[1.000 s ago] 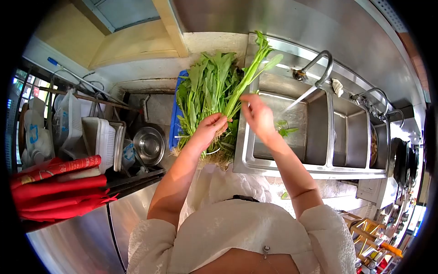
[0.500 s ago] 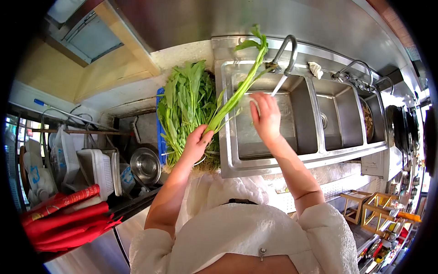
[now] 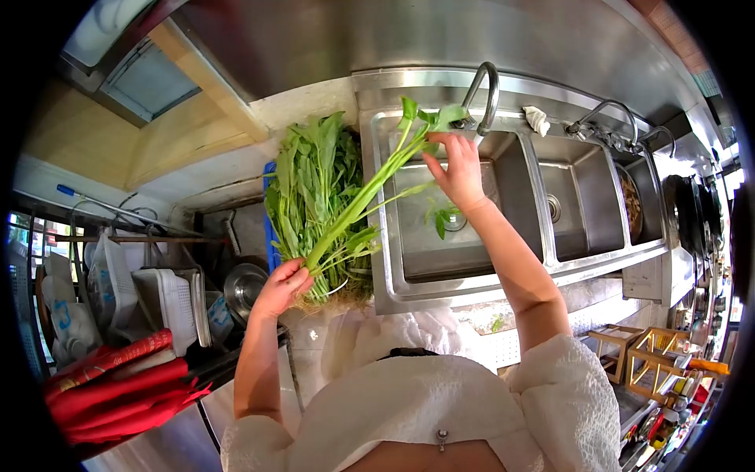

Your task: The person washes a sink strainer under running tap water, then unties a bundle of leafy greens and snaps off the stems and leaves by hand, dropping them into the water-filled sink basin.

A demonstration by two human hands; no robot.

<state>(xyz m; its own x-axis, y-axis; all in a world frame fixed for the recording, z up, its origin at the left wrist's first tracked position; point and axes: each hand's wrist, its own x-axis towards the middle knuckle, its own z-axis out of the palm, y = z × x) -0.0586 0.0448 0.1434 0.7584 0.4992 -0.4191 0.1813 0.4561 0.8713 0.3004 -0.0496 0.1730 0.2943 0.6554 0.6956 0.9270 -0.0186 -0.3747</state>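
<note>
My left hand [image 3: 285, 289] is closed on the lower end of some long green stems [image 3: 354, 206], which slant up to the right over the sink's edge. Near their leafy tops, my right hand [image 3: 458, 171] has its fingers bent around or against the leaves; what they pinch is too small to make out. A big bunch of leafy greens [image 3: 311, 173] with roots at the bottom lies in a blue crate [image 3: 271, 244] left of the sink. Loose green leaves [image 3: 442, 219] lie in the left sink basin [image 3: 472, 256].
A curved faucet [image 3: 491, 86] stands behind the left basin, with more basins [image 3: 570, 228] to the right. White baskets [image 3: 169, 299], a metal bowl [image 3: 244, 287] and red cloth or bags [image 3: 126, 393] are at the left. Wooden stools [image 3: 653, 362] stand at the lower right.
My left hand has moved down and left with the stems. My right hand has risen from over the basin to their leafy tops. Loose leaves now show in the basin.
</note>
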